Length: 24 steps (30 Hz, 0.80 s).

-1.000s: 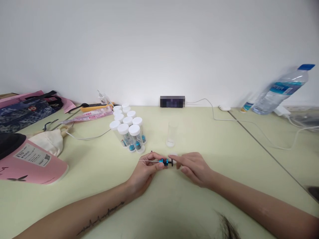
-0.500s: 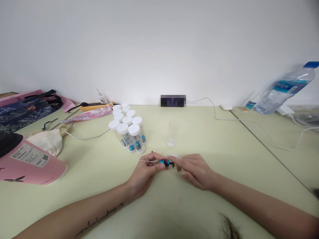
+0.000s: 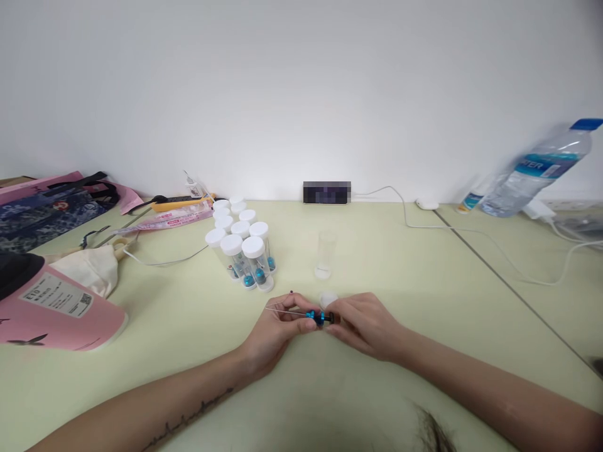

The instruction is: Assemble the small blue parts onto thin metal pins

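Between thumb and fingers, my left hand [image 3: 277, 326] holds a small blue-and-black tool with a thin rod [image 3: 316, 317]. Its rod points left across the left fingers, and the black end faces right. My right hand [image 3: 365, 323] has its thumb and fingertips closed at that black end. Just behind the fingers a white cap [image 3: 328, 299] lies on the table, partly hidden. Farther back stands a clear vial [image 3: 326, 254] with no lid on it. To the left is a group of clear vials with white caps [image 3: 254, 247], blue parts inside the front ones.
A pink cup [image 3: 70, 307] leans at the left, near a cream cloth pouch [image 3: 89, 267]. Against the wall are a small dark display [image 3: 326, 193] and, at the right, a water bottle [image 3: 537, 169]. A white cable [image 3: 475, 231] crosses the table [image 3: 424, 282].
My right fingers have come in from above the tool and closed around its black end. Both hands and the tool have shifted slightly right and toward me, uncovering more of the white cap.
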Motion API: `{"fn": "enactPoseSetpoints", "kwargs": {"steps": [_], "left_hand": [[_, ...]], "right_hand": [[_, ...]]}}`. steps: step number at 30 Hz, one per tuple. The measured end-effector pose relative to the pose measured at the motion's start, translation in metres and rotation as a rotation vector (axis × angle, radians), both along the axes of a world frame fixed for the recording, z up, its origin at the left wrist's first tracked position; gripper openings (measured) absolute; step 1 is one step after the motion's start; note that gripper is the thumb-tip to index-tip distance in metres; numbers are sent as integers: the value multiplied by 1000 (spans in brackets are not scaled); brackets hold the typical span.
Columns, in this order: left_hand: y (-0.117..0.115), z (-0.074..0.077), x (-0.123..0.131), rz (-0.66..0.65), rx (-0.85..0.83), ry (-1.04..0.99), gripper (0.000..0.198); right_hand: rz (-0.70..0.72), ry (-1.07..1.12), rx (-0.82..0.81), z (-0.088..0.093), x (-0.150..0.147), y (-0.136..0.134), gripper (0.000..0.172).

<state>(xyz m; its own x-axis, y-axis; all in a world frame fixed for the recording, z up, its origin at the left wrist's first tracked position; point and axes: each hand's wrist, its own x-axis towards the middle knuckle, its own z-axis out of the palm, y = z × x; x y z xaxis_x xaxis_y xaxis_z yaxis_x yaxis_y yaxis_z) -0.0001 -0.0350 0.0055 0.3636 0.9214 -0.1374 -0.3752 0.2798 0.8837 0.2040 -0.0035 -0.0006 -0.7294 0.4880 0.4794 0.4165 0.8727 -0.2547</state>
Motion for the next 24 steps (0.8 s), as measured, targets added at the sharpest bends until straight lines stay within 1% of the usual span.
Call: {"fn": "enactPoseSetpoints", "kwargs": {"steps": [2,4,10,17,21,24], "left_hand": [[0,0,0,-2,-3,1,15],[0,0,-1,4,-6,-1,15],[0,0,-1,7,-8,-2,14],[0,-2,-1,9,3,-4,12],[1,-2,-1,10,6,-3,12],[1,-2,-1,6,2,-1,12]], "right_hand": [[-1,-3,-22,0,0,1,31],[-11,13,-36,0,0,1,29],[-11,36,-22,0,0,-2,15],[-15,61,-43,-3,2,0,22],[-14,53,-36,-3,2,0,13],[-9,54,-37,-1,2,0,12]]}}
